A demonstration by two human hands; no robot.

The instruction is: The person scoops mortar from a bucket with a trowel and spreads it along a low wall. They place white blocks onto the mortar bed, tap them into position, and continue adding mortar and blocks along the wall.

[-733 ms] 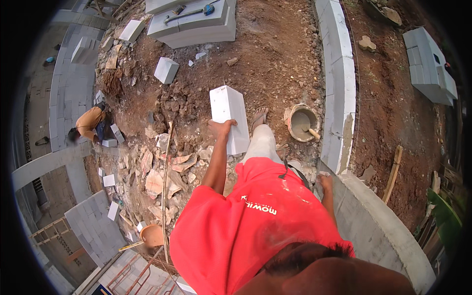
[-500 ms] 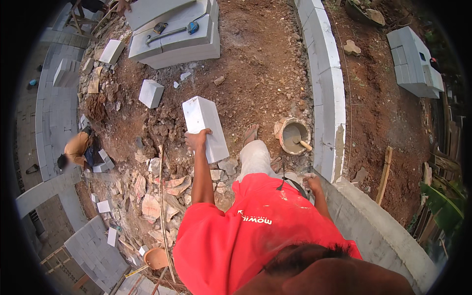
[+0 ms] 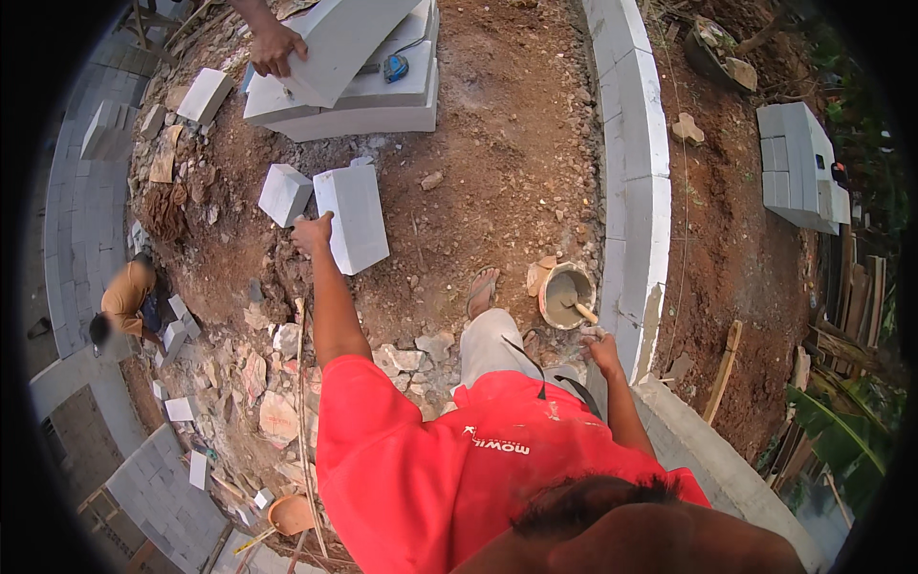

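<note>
White building block (image 3: 352,218), a pale rectangular slab, sits at about eleven o'clock from the person's red shirt (image 3: 449,459), held at its lower left corner over reddish dirt ground (image 3: 497,143). Largest in view is the curved wall of white blocks (image 3: 643,182), running from twelve o'clock down to four o'clock. Next is the stack of white blocks (image 3: 368,100) at twelve o'clock, where another person's hand (image 3: 275,48) grips a tilted block. A second pile of grey blocks (image 3: 798,167) stands at two o'clock, well apart. A smaller loose block (image 3: 284,194) lies just beside the held one, on its left. A mortar bucket (image 3: 566,295) with a trowel in it sits against the wall, near the sandalled foot (image 3: 481,292).

The left hand (image 3: 312,232) has its fingers curled around the block's corner, carrying it one-handed with the arm stretched out. The right hand (image 3: 602,349) rests low by the wall's edge near the bucket; I cannot tell how far its fingers are spread or whether they hold anything.

Risks, as I judge them: a corner grip with one hand on a bulky block may slip, and the block could drop onto the rubble or the loose block. The uneven stones (image 3: 411,359) underfoot could upset footing, and a person crouches at nine o'clock (image 3: 124,301).
</note>
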